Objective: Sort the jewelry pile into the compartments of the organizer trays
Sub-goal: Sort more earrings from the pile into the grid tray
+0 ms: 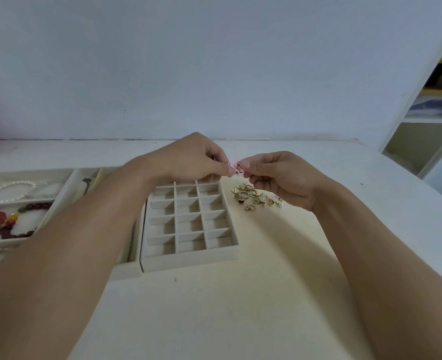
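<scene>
Jewelry pile (257, 197) lies centre-right beside one grid tray (191, 219); left hand (191, 159) and right hand (279, 175) pinch one pink piece (235, 167) together.

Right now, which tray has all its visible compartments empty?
The small-grid tray under the hands. The trays left of it hold a pearl bracelet and red beaded bracelets.

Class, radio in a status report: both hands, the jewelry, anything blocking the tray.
Left hand and right hand pinch small pink piece above grid tray. Gold earring pile right of tray. Visible compartments empty, unobstructed.
</scene>
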Available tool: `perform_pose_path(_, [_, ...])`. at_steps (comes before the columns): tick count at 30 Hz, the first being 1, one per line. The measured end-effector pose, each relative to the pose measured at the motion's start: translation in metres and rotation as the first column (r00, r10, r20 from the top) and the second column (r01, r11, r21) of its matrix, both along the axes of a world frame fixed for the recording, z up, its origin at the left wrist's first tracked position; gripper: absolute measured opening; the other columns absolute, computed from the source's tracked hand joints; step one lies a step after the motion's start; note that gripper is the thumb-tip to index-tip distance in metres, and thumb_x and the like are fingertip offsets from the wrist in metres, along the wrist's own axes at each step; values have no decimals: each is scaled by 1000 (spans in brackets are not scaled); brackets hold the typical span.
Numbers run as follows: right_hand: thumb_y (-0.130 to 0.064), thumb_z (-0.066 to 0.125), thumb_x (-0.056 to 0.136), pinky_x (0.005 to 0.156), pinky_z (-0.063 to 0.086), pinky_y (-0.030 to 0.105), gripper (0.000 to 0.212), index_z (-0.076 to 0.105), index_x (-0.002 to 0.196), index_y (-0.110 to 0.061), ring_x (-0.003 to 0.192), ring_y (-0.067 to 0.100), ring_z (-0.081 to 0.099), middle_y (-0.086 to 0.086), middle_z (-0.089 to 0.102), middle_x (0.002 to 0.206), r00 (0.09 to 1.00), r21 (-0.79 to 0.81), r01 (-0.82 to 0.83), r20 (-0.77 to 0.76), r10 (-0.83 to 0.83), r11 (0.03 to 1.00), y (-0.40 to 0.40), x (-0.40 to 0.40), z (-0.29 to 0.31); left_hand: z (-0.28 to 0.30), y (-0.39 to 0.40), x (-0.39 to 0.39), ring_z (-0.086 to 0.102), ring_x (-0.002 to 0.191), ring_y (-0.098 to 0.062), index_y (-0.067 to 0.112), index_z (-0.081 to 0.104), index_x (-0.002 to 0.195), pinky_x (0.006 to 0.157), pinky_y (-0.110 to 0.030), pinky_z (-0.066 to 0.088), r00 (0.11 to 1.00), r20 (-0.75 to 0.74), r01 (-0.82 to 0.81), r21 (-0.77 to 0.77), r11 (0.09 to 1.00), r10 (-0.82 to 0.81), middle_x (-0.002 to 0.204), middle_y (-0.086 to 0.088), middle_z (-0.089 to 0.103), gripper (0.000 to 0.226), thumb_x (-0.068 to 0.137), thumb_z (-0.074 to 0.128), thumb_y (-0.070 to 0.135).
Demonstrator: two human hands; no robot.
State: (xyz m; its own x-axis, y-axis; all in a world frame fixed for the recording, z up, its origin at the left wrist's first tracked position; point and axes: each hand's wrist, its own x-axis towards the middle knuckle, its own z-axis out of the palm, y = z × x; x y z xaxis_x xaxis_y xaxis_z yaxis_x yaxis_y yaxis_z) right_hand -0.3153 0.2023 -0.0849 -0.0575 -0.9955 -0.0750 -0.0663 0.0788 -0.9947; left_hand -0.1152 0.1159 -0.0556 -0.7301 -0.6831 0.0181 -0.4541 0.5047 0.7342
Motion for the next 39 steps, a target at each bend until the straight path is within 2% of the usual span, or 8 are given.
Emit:
perform_pose_path(3, [-20, 78, 81, 74, 52, 21, 27, 78, 103, -4, 75, 10, 59, 3, 68, 86, 997, 11, -29, -66, 30, 1000, 2, 1, 2, 2, 2, 2, 56, 57, -6, 14, 75, 80, 68, -25, 45, 999, 40, 9, -9, 1000, -9, 61, 10, 63, 19, 86, 78, 32])
perform_pose_path(7, [-22, 82, 72, 89, 55, 30, 10, 81, 79, -16, 86, 15, 66, 12, 73, 97, 992, 31, -72, -103, 75, 997, 3, 9, 4, 5, 2, 15, 62, 64, -9, 14, 77, 82, 75, -30, 54, 997, 73, 23, -22, 999, -21, 67, 6, 67, 18, 86, 78, 32])
perform_pose_path(12, [-27, 81, 73, 80, 54, 24, 30, 78, 94, -6, 83, 10, 67, 4, 77, 93, 978, -14, -93, -189, 89, 996, -10, 39, 14, 10, -5, 50, 63, 68, -10, 20, 79, 87, 77, -43, 57, 998, 40, -48, -63, 997, 51, 77, -2, 73, 16, 89, 74, 34])
perform_pose_path(15, [-17, 79, 83, 82, 54, 24, 15, 79, 93, -6, 83, 10, 66, 11, 77, 98, 967, -59, -36, -254, 20, 998, -24, 54, 25, 9, -15, 69, 69, 72, -11, 26, 79, 95, 88, -52, 55, 985, -72, -164, -68, 984, 159, 81, 5, 76, 15, 97, 64, 26])
perform_pose_path(20, [-30, 81, 84, 60, 48, 16, 9, 82, 86, -21, 61, 4, 56, -2, 76, 77, 838, -85, 2, -543, -48, 996, -51, 74, 38, 4, -26, 82, 68, 69, -9, 23, 64, 124, 79, -37, 56, 939, -215, -290, -72, 954, 269, 83, 4, 76, 27, 100, 56, 14])
perform_pose_path(23, [-38, 81, 82, 53, 39, 15, 11, 83, 83, -26, 57, 5, 50, -2, 72, 71, 739, -42, -33, -673, -4, 999, -78, 104, 34, 3, -38, 98, 70, 71, -8, 23, 61, 121, 83, -38, 56, 900, -288, -350, -33, 936, 327, 81, 5, 77, 24, 99, 57, 15])
perform_pose_path(31, [-41, 82, 80, 57, 37, 19, 12, 82, 81, -28, 60, 4, 50, -20, 59, 50, 642, 101, -41, -760, 104, 994, -103, 114, 14, 9, -39, 102, 70, 73, -8, 23, 63, 120, 79, -26, 53, 865, -365, -362, 22, 932, 345, 83, 4, 77, 23, 99, 58, 16])
perform_pose_path(39, [-41, 82, 81, 58, 38, 17, 17, 83, 80, -24, 64, 3, 53, -21, 68, 70, 633, 89, -76, -766, 117, 993, -109, 118, 3, 9, -40, 104, 70, 73, -8, 21, 65, 114, 74, -21, 52, 863, -347, -375, 49, 926, 367, 83, 3, 77, 17, 98, 60, 16])
